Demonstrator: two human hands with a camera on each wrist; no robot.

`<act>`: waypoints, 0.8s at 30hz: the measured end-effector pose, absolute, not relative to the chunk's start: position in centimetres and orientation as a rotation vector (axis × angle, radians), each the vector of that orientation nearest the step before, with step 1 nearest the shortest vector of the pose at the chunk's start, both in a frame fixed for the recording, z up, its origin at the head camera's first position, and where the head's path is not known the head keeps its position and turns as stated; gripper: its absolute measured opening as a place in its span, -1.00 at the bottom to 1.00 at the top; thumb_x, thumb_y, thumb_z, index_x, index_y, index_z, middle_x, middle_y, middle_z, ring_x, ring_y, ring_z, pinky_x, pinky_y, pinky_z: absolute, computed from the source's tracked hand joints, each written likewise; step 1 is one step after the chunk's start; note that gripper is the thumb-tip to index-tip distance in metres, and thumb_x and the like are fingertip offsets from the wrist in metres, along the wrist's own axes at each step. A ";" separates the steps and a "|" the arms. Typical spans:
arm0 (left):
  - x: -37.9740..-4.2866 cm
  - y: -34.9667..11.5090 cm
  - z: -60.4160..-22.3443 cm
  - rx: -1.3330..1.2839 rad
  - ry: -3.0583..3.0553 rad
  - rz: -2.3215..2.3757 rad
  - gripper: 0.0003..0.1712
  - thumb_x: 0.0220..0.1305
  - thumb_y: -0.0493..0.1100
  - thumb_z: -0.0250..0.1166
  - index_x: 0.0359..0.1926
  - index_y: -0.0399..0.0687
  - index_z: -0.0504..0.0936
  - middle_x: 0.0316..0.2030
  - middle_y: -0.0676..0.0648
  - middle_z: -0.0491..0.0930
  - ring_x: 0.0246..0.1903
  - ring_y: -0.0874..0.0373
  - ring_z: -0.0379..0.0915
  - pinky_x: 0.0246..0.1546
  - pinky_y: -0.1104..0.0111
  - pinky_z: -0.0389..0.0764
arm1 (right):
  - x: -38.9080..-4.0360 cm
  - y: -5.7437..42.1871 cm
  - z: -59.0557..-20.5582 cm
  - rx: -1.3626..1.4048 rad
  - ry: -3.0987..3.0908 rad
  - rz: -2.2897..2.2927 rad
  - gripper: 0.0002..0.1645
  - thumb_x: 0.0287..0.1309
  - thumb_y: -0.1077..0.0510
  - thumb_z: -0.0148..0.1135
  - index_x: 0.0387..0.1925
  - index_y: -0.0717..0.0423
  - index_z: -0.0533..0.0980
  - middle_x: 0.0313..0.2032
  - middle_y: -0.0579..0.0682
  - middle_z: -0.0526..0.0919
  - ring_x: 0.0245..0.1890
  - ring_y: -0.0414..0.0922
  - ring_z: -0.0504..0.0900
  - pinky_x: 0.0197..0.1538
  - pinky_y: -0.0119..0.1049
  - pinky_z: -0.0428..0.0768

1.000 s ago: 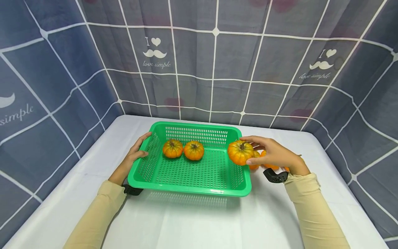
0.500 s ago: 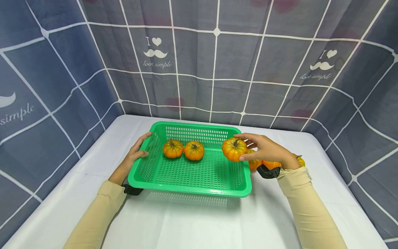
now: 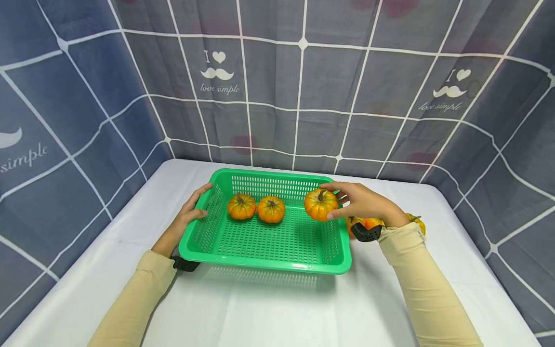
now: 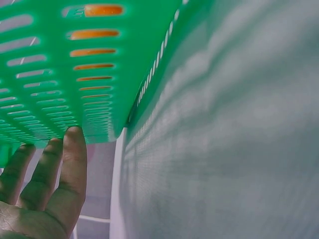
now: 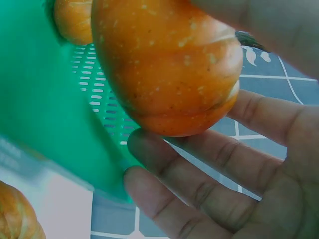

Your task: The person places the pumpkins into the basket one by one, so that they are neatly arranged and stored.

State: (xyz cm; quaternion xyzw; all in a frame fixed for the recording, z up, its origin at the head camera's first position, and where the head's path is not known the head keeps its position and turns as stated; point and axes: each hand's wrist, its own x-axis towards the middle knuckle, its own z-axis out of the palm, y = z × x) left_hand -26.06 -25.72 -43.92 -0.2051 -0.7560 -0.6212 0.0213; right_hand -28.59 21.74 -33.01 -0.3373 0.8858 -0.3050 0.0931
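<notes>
In the head view my right hand (image 3: 364, 201) grips a small orange pumpkin (image 3: 320, 206) by its sides, thumb toward me. The pumpkin is over the right end of a green plastic basket (image 3: 264, 265), inside its rim, stem up. From the right wrist view, the pumpkin (image 5: 169, 69) sits between thumb and fingers, with the green basket wall beside it. My left hand (image 3: 188, 214) holds the basket's left end, its thumb over the rim. Its fingers (image 4: 72, 164) lie against the slotted outer wall in the left wrist view. Two pumpkins (image 3: 241, 207) rest side by side in the basket.
Several more pumpkins (image 3: 416, 222) lie on the white tablecloth (image 3: 277, 313) right of the basket, partly hidden behind my right hand and wrist. The basket casts a shadow along its front. A grey-blue checked curtain (image 3: 269, 125) stands behind the table and along both sides.
My right hand has carried the pumpkin left and slightly up in the head view, from the basket's right rim to inside it. The left hand and basket have stayed nearly still.
</notes>
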 end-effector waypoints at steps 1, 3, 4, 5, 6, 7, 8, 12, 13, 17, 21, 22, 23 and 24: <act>-26.1 -25.7 -43.9 -0.632 -2.349 -1.921 -0.09 0.35 -0.38 -0.02 0.71 -0.31 0.02 0.72 -0.31 -0.13 0.65 -0.29 -0.24 0.35 0.17 0.16 | -28.6 21.6 -32.9 -1.004 2.631 -0.893 -0.09 0.24 0.14 0.59 0.51 0.36 0.41 0.36 0.30 0.57 0.13 0.17 0.67 0.22 0.13 0.65; -26.1 -25.8 -43.9 -0.627 -2.359 -1.906 -0.09 0.34 -0.37 -0.01 0.71 -0.30 0.03 0.72 -0.31 -0.13 0.66 -0.30 -0.28 0.38 0.03 0.12 | -28.7 21.4 -32.7 -1.002 2.637 -0.864 -0.09 0.24 0.11 0.60 0.51 0.33 0.41 0.36 0.29 0.58 0.11 0.15 0.68 0.22 0.13 0.65; -26.1 -25.8 -43.9 -0.624 -2.362 -1.905 -0.08 0.34 -0.37 0.00 0.71 -0.30 0.03 0.72 -0.31 -0.13 0.66 -0.30 -0.29 0.39 -0.03 0.10 | -28.7 21.2 -32.6 -1.002 2.637 -0.854 -0.09 0.23 0.10 0.60 0.51 0.32 0.42 0.35 0.30 0.58 0.10 0.14 0.69 0.21 0.13 0.65; -26.1 -25.8 -43.9 -0.622 -2.365 -1.900 -0.08 0.34 -0.36 0.00 0.71 -0.30 0.03 0.72 -0.31 -0.13 0.67 -0.30 -0.29 0.39 -0.07 0.09 | -28.8 21.1 -32.6 -1.003 2.640 -0.838 -0.09 0.23 0.09 0.60 0.51 0.32 0.42 0.35 0.30 0.58 0.10 0.14 0.69 0.21 0.13 0.65; -26.1 -25.7 -43.8 -0.621 -2.367 -1.899 -0.09 0.34 -0.36 0.00 0.71 -0.30 0.03 0.72 -0.30 -0.13 0.67 -0.30 -0.29 0.39 -0.07 0.08 | -28.8 21.0 -32.5 -1.003 2.640 -0.825 -0.09 0.24 0.08 0.60 0.51 0.32 0.42 0.36 0.30 0.58 0.11 0.14 0.69 0.22 0.14 0.64; -26.1 -25.7 -43.8 -0.620 -2.366 -1.903 -0.09 0.34 -0.36 0.00 0.71 -0.29 0.03 0.72 -0.30 -0.13 0.67 -0.30 -0.29 0.40 -0.06 0.09 | -28.9 20.8 -32.4 -1.009 2.639 -0.811 -0.09 0.24 0.08 0.60 0.51 0.32 0.42 0.37 0.30 0.57 0.12 0.15 0.69 0.23 0.15 0.64; -26.0 -25.7 -43.8 -0.620 -2.364 -1.912 -0.08 0.34 -0.36 -0.01 0.72 -0.29 0.03 0.72 -0.29 -0.13 0.67 -0.29 -0.27 0.40 -0.03 0.10 | -29.0 20.7 -32.4 -1.012 2.638 -0.796 -0.09 0.25 0.07 0.59 0.51 0.32 0.42 0.37 0.30 0.57 0.14 0.16 0.68 0.23 0.16 0.63; -26.0 -25.8 -43.8 -0.611 -2.369 -1.917 -0.08 0.35 -0.37 -0.01 0.72 -0.28 0.02 0.72 -0.29 -0.14 0.66 -0.29 -0.25 0.38 0.06 0.13 | -29.5 19.9 -32.1 -1.013 2.625 -0.735 -0.09 0.26 0.06 0.58 0.51 0.32 0.42 0.39 0.31 0.55 0.18 0.18 0.67 0.24 0.16 0.63; -26.0 -25.8 -43.8 -0.609 -2.372 -1.915 -0.08 0.35 -0.37 -0.02 0.72 -0.28 0.02 0.72 -0.29 -0.14 0.66 -0.30 -0.25 0.39 0.03 0.12 | -29.6 19.8 -32.0 -1.014 2.622 -0.718 -0.09 0.26 0.05 0.58 0.51 0.31 0.42 0.40 0.31 0.55 0.16 0.17 0.69 0.23 0.14 0.64; -26.0 -25.8 -43.8 -0.607 -2.372 -1.916 -0.08 0.34 -0.37 -0.01 0.72 -0.29 0.01 0.73 -0.29 -0.15 0.67 -0.30 -0.28 0.42 -0.17 0.04 | -30.1 18.9 -31.8 -1.002 2.613 -0.670 -0.09 0.25 0.06 0.58 0.51 0.31 0.42 0.37 0.28 0.58 0.05 0.11 0.71 0.17 0.06 0.67; -26.1 -25.7 -43.7 -0.612 -2.368 -1.909 -0.08 0.33 -0.36 -0.01 0.71 -0.31 0.02 0.72 -0.31 -0.15 0.67 -0.32 -0.32 0.42 -0.32 -0.03 | -30.5 18.2 -31.8 -0.992 2.598 -0.632 -0.10 0.25 0.07 0.57 0.51 0.31 0.43 0.34 0.26 0.60 0.04 0.08 0.69 0.11 -0.01 0.68; -26.1 -25.7 -43.7 -0.612 -2.371 -1.897 -0.08 0.33 -0.35 -0.01 0.71 -0.32 0.03 0.72 -0.32 -0.15 0.67 -0.33 -0.34 0.40 -0.34 -0.01 | -30.6 18.0 -31.8 -0.988 2.593 -0.623 -0.10 0.25 0.07 0.57 0.51 0.30 0.43 0.35 0.25 0.60 0.05 0.09 0.68 0.11 -0.01 0.67; -26.1 -25.7 -43.7 -0.612 -2.372 -1.892 -0.08 0.33 -0.35 0.00 0.71 -0.32 0.03 0.72 -0.32 -0.15 0.67 -0.34 -0.35 0.40 -0.35 -0.01 | -30.7 17.8 -31.8 -0.986 2.591 -0.608 -0.10 0.25 0.07 0.57 0.51 0.30 0.43 0.35 0.25 0.60 0.07 0.10 0.67 0.12 0.00 0.66; -26.1 -25.7 -43.7 -0.611 -2.374 -1.884 -0.08 0.33 -0.35 0.00 0.71 -0.32 0.03 0.72 -0.33 -0.15 0.67 -0.34 -0.36 0.39 -0.35 0.00 | -30.8 17.7 -31.8 -0.991 2.588 -0.595 -0.10 0.25 0.06 0.57 0.51 0.30 0.43 0.36 0.24 0.60 0.09 0.11 0.66 0.14 0.01 0.65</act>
